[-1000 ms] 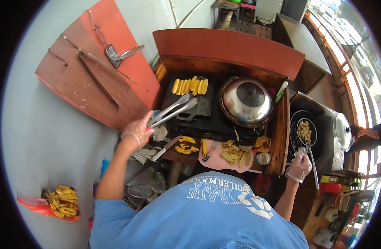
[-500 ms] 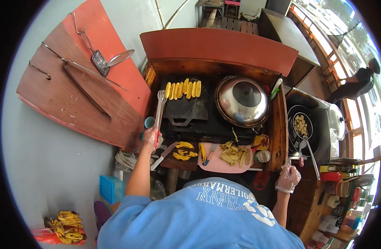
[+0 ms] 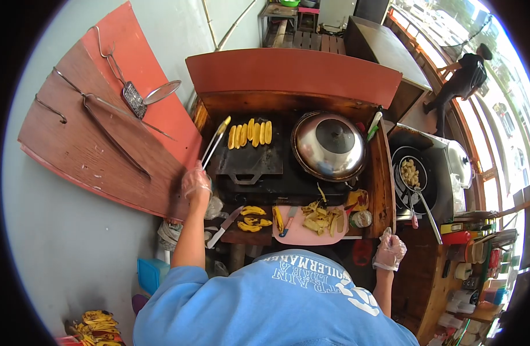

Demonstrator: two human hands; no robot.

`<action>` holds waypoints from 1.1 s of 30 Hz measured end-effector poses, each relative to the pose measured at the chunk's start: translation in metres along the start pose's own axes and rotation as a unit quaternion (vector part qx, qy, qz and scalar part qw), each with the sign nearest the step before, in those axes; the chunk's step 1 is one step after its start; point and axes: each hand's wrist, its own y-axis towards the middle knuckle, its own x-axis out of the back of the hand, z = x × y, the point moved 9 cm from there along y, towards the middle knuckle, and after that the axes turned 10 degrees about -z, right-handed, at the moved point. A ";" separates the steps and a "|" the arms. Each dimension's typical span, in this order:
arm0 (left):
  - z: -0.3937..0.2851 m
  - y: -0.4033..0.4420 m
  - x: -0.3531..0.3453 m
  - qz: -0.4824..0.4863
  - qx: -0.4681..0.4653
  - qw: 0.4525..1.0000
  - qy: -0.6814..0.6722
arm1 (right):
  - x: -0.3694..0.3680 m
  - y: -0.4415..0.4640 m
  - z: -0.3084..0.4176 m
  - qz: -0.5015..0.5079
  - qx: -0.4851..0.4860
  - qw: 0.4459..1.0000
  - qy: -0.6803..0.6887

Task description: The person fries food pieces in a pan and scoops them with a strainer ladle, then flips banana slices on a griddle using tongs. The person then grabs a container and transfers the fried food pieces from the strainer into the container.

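Observation:
My left hand (image 3: 196, 181), in a clear plastic glove, is closed around metal tongs (image 3: 211, 149). A peeled banana piece (image 3: 226, 121) is pinched at their tip, raised at the left edge of the black griddle plate (image 3: 258, 155). Several peeled bananas (image 3: 250, 134) lie side by side across the back of that plate. My right hand (image 3: 390, 251), also gloved, is closed beside the right end of the wooden stove frame. Whatever it may hold is hidden.
A domed-lid pan (image 3: 328, 145) stands right of the griddle. In front are a pink cutting board (image 3: 297, 235) with peels, unpeeled bananas (image 3: 252, 221) and a knife (image 3: 223, 228). Farther right, a strainer (image 3: 411, 173) holds pale pieces over a wok. A person (image 3: 461, 81) walks beyond.
The tongs have taken the leftmost banana piece from the row and lifted it. My left hand has shifted left and up. My right hand stays closed; the person beyond has moved.

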 end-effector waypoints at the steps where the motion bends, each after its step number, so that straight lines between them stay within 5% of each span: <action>1: -0.003 -0.001 0.002 -0.023 -0.061 0.996 0.056 | -0.001 0.001 0.004 0.000 0.002 1.000 0.003; 6: 0.007 -0.024 0.016 0.017 -0.079 0.992 0.102 | -0.018 -0.004 0.001 0.023 -0.002 0.999 0.024; 10: 0.042 -0.068 0.022 0.012 -0.015 1.000 -0.013 | -0.029 -0.005 -0.007 0.059 -0.016 0.998 0.003; 11: 0.076 -0.091 -0.017 0.134 0.119 0.969 -0.169 | -0.030 -0.002 -0.004 0.060 -0.012 0.998 0.005; 12: 0.088 -0.113 -0.046 0.247 0.244 0.882 -0.318 | -0.029 0.000 -0.002 0.061 -0.022 0.998 0.017; 13: 0.078 -0.113 -0.033 0.246 0.246 0.882 -0.319 | -0.029 0.001 -0.001 0.062 -0.032 0.997 0.028; 15: 0.055 -0.136 -0.021 0.302 0.378 0.754 -0.445 | -0.030 0.005 0.004 0.056 -0.009 0.998 0.028; 18: 0.037 -0.130 -0.058 0.299 0.415 0.700 -0.499 | -0.033 0.006 0.005 0.065 -0.001 0.997 0.030; 25: -0.007 -0.078 -0.117 0.231 0.388 0.712 -0.537 | -0.027 0.007 0.000 0.072 -0.027 0.997 0.006; 26: -0.010 -0.075 -0.125 0.238 0.400 0.700 -0.541 | -0.028 0.003 -0.006 0.071 0.035 0.996 -0.047; 33: -0.009 -0.072 -0.124 0.245 0.408 0.724 -0.499 | -0.005 -0.003 -0.016 0.104 -0.076 0.991 -0.039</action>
